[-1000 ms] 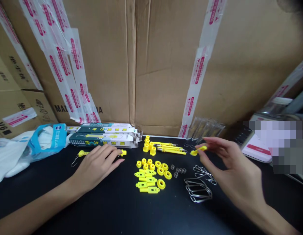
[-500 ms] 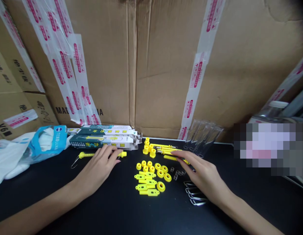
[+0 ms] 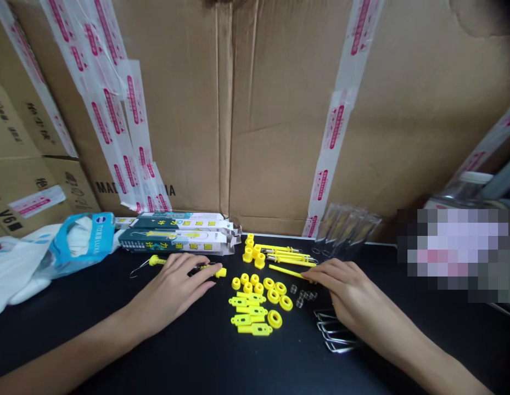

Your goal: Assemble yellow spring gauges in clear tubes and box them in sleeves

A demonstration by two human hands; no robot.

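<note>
Pressing down on the end of a thin yellow rod, the right hand's fingers lying close together and low over the bench: hard to tell from this view whether pinching the rod or only pinning it. Right hand angled inward, the rod pointing out from under the fingertips toward the sorted parts. Just under the heel of that hand, a bundle of bent wire loops, partly covered.

Across the bench, left hand curved over a yellow assembly, fingers slightly spread and draped across its shaft, gripping or merely steadying it, unclear. Wire loop trailing from one end, yellow cap showing past the fingertips at the other.

Between the hands, everything grouped by kind, probably to keep each part within easy reach: yellow rings, flat yellow tabs, small yellow spools, tiny coil springs, and yellow collars beside a row of yellow rods. Behind the left hand, printed boxes stacked flat, likely set aside within reach, with a blue-and-white bag farther left. Clear sleeves leaning against taped cartons at the back.
</note>
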